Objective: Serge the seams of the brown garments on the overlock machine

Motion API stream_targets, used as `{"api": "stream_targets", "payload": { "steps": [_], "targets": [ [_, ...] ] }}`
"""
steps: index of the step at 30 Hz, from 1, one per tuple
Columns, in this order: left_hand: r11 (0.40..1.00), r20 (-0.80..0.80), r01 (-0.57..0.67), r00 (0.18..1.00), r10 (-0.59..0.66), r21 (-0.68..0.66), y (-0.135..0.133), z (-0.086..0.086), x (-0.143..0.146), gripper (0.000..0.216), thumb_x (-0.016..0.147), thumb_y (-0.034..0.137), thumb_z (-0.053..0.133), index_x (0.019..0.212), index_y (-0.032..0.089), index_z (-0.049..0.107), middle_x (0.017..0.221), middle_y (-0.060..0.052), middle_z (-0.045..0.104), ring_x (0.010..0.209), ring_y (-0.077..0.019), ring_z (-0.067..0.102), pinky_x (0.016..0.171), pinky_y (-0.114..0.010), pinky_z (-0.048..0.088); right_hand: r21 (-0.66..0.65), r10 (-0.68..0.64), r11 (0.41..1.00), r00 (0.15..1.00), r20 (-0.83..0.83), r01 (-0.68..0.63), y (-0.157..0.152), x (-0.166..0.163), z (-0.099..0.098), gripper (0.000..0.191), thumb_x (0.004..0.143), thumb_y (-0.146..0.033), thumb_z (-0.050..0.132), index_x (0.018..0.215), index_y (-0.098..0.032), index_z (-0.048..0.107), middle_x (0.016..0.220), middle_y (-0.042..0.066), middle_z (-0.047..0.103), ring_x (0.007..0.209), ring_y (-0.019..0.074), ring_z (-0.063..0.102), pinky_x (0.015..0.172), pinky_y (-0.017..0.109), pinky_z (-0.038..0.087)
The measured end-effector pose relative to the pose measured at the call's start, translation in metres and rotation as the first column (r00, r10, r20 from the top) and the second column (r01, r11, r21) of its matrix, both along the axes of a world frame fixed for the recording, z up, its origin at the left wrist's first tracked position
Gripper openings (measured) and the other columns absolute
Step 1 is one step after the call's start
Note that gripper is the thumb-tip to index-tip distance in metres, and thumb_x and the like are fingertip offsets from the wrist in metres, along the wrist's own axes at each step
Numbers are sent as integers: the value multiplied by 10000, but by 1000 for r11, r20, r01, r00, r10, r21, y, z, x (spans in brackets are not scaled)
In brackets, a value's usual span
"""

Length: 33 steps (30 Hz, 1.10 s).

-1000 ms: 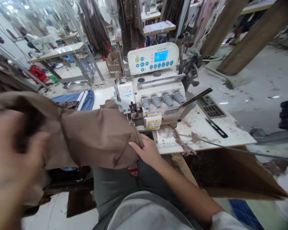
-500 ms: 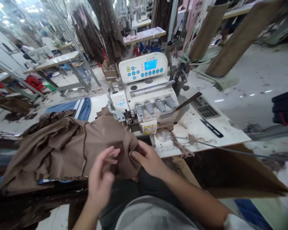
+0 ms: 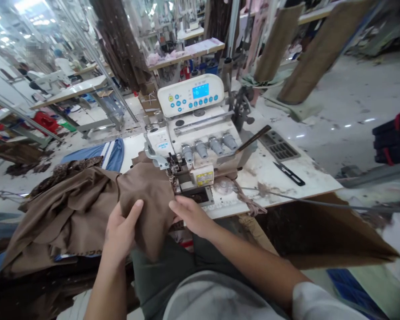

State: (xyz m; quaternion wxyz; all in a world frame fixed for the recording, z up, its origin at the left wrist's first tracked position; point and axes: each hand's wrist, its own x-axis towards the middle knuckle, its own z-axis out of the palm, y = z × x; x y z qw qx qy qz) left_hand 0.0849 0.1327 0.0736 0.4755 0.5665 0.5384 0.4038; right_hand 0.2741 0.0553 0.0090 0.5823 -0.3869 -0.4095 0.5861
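Brown fabric (image 3: 150, 186) runs under the needle area of a white overlock sewing machine (image 3: 195, 133) and spreads off to the left. With the thumb on top and the fingers underneath, my left hand (image 3: 122, 226) grips its near part. My right hand (image 3: 190, 215) pinches the fabric's right edge just in front of the presser foot (image 3: 174, 180). Between my hands the cloth sags toward my lap. Both hands' fingertips are partly hidden below the fabric.
Black thread snips (image 3: 290, 174) lie on the white machine table (image 3: 313, 186), near a slotted tray (image 3: 280, 146). Blue striped cloth (image 3: 111, 153) lies behind the fabric at left. A thin rod (image 3: 303, 202) crosses the right side above a cardboard box (image 3: 320, 235).
My left hand has gone from raised above the fabric to gripping it. The bunched fold at my right hand is now spread flatter, its edge at the presser foot. The view shifted slightly.
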Motion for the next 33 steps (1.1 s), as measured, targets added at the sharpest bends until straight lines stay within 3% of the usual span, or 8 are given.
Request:
{"api": "stream_targets", "payload": {
  "steps": [4,8,12,17,20,26,30,33],
  "targets": [
    [938,-214,-19,972,98,346,16,-8,-2,410,870,501,758,1159,211,755,1067,-43,780,967,-202,709,862,-280,543,118,-269,962,921,283,245,-4,-1,-2,570,1041,-583,553,640,-210,396,610,-62,329,600,121,394,582,257,319],
    [887,-360,68,926,114,457,24,-10,-2,349,932,422,694,1218,225,728,1085,-61,766,925,-209,712,812,-314,559,264,-422,903,822,383,340,-12,8,-11,391,1037,-457,608,748,-196,643,844,22,584,840,187,581,736,284,424],
    [622,-497,276,841,212,733,11,-2,8,282,959,228,669,1238,216,707,1250,-105,732,1171,-264,672,1035,-441,521,239,-336,936,859,387,259,-2,11,-9,288,1015,-454,645,895,-197,698,998,41,648,971,209,618,814,283,451],
    [399,-602,616,779,-179,679,-4,0,27,412,951,32,609,1307,225,683,1341,-91,712,1320,-248,634,1143,-451,507,278,-323,934,865,385,225,2,7,-2,485,1075,-446,533,663,-206,445,689,-41,473,695,142,488,683,269,360],
    [310,-712,732,674,-199,606,2,-2,34,509,959,59,618,1435,239,610,1427,-80,673,1389,-255,584,1175,-448,493,299,-362,921,830,424,249,-4,7,-5,507,1072,-431,535,644,-212,375,643,-50,421,645,133,437,645,278,315],
    [341,-827,773,562,25,535,8,3,46,460,987,293,659,1445,262,621,1405,-84,678,1218,-287,652,1061,-454,527,226,-309,946,864,397,235,-11,7,-14,538,1072,-519,505,645,-207,405,613,-54,385,599,122,384,589,277,268],
    [369,-796,739,605,4,564,7,-3,44,457,986,290,656,1441,274,620,1451,-86,654,1312,-287,619,1116,-450,480,144,-310,950,900,307,278,-9,6,-15,554,1059,-555,518,643,-206,408,624,-52,338,599,120,348,568,274,257],
    [461,-732,680,676,-91,570,12,-10,36,379,996,280,628,1374,256,643,1473,-86,648,1408,-283,566,1215,-499,377,107,-341,940,906,251,325,-4,7,-13,545,1050,-574,532,662,-191,524,619,-42,398,606,132,391,577,272,294]
  ]
}}
